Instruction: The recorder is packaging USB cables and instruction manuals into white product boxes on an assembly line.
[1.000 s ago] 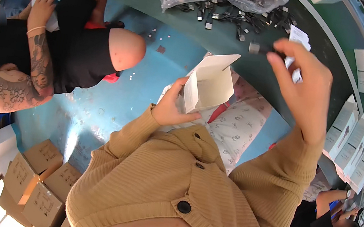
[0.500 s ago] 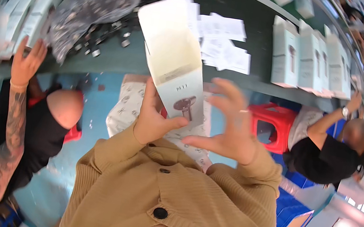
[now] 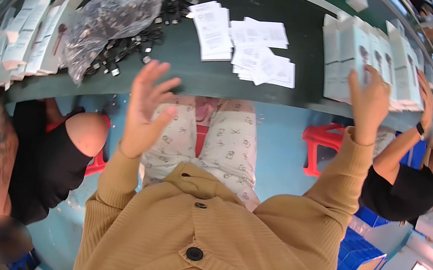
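Tan knit sleeves covered both of your forearms, which reached toward the dark green worktop [image 3: 299, 17]. Your left hand [image 3: 145, 114] was empty, its fingers spread wide and its palm raised near the front edge. Your right hand [image 3: 369, 103] was at the row of white boxes [image 3: 350, 57] standing upright toward the right end, its fingers bent in front of them; you could not tell whether it gripped one or only touched it. Just beside that row's far end was a co-worker's hand [image 3: 424, 95], with a dark band on the wrist. Between your hands, farther back, lay a stack of printed leaflets [image 3: 211, 34] and, next to it, overlapping paper sheets [image 3: 268, 66]. To their left, a clear plastic bag [image 3: 112, 23] sat among loose black cables [image 3: 142, 45], and more white cartons [image 3: 43, 43] leaned together beyond it. A red stool [image 3: 317, 146] stood on the blue floor at right.
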The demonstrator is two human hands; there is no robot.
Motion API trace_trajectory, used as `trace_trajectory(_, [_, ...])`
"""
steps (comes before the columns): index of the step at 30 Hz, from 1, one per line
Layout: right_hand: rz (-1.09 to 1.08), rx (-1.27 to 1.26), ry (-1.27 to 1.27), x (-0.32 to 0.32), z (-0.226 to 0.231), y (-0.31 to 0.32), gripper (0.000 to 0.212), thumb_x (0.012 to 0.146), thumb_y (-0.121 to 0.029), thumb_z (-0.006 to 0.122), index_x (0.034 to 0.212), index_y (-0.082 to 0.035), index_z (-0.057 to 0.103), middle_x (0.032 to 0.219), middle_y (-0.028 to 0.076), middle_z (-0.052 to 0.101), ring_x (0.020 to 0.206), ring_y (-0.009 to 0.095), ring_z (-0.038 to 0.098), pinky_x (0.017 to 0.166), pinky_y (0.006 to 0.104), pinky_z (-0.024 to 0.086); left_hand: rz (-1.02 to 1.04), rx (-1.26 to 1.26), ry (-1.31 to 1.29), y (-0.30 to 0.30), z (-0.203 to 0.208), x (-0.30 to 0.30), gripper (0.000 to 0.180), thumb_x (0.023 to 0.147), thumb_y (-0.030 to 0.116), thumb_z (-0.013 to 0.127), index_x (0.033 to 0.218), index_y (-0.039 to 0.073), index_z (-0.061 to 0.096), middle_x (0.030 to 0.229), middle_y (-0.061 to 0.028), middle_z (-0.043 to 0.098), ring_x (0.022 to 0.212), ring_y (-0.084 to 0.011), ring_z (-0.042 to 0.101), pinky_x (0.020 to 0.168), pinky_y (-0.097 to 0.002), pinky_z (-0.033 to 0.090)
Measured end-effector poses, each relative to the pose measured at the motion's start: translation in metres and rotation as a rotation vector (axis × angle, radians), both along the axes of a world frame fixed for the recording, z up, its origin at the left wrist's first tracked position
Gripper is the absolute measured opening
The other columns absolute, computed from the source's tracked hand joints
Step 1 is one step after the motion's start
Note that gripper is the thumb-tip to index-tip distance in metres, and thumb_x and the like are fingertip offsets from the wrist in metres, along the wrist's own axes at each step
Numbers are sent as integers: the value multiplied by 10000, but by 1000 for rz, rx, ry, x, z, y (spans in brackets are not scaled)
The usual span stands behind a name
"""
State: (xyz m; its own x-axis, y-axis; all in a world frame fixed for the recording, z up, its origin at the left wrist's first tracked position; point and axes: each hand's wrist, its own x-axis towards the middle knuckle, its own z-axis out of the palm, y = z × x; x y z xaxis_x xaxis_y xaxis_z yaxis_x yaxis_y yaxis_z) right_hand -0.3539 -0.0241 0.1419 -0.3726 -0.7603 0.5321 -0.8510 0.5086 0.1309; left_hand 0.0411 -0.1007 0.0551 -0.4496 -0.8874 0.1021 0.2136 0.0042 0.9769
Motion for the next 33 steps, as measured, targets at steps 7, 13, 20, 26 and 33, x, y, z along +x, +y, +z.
trace_trajectory(7, [323, -28, 185, 41, -6, -50, 293, 769, -231, 696, 1039, -118, 677, 1061, 129, 629, 952, 310, 584, 778, 407, 478, 708, -291, -394, -45, 5, 140, 594, 810, 45, 679, 1336, 3, 407, 1345, -123, 455, 1215, -231, 455, 951, -353, 379])
trace_trajectory(13, [752, 353, -141, 74, -73, -133, 457, 788, -174, 660, 1231, -118, 563, 1266, 154, 533, 1212, 335, 452, 897, 466, 435, 992, -934, -1137, -116, 17, 222, 567, 746, 212, 760, 1196, -44, 528, 1187, -195, 547, 1093, -341, 513, 959, -409, 384])
trace_trajectory(20, [774, 461, -450, 66, -77, -145, 447, 735, -82, 694, 1166, -34, 583, 1133, 175, 566, 1072, 370, 527, 891, 410, 457, 1009, -993, -1279, -178, 20, 229, 646, 746, 421, 724, 1205, 3, 546, 1211, -229, 525, 1091, -392, 518, 887, -457, 449])
trace_trajectory(26, [792, 332, -442, 77, -65, -145, 325, 717, -81, 703, 1030, -23, 639, 959, 159, 579, 903, 334, 581, 782, 409, 470, 639, -603, -1274, -216, 8, 228, 930, 742, 551, 685, 1385, -19, 329, 1255, -254, 533, 1147, -380, 538, 936, -430, 443])
trace_trajectory(33, [696, 121, -367, 75, -50, -131, 77, 761, -108, 674, 791, -42, 648, 688, 118, 609, 679, 300, 598, 612, 383, 473, 932, -635, -1092, -182, 18, 243, 897, 716, 453, 773, 1301, -128, 421, 1174, -266, 559, 1087, -331, 553, 934, -372, 431])
